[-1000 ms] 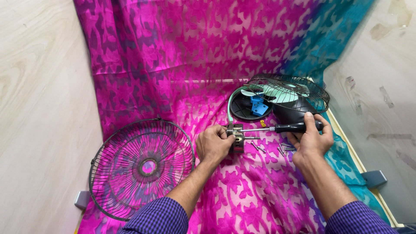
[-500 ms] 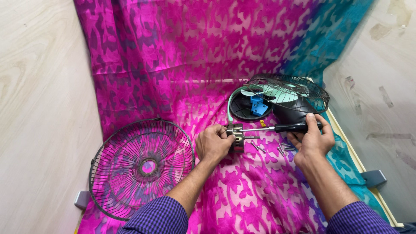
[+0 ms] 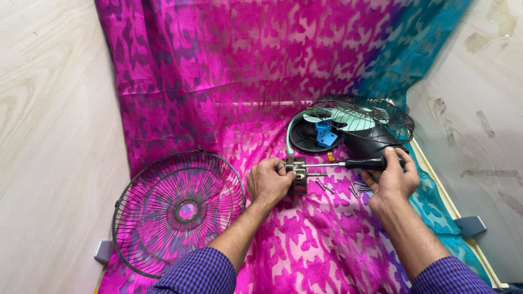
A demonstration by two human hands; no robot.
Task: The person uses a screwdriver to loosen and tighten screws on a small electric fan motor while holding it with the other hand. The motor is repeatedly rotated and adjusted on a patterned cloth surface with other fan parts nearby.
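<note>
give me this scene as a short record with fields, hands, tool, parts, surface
left hand: left hand grips a small metal part on the cloth
right hand: right hand holds a screwdriver by its black handle, tip at the metal part
loose parts: screws lie on the cloth between the hands
fan body: black fan body with rear grille and pale green blades, behind the hands
front grille: round wire grille lies flat, left of the left hand
surface: pink patterned cloth, teal at the right edge
</note>
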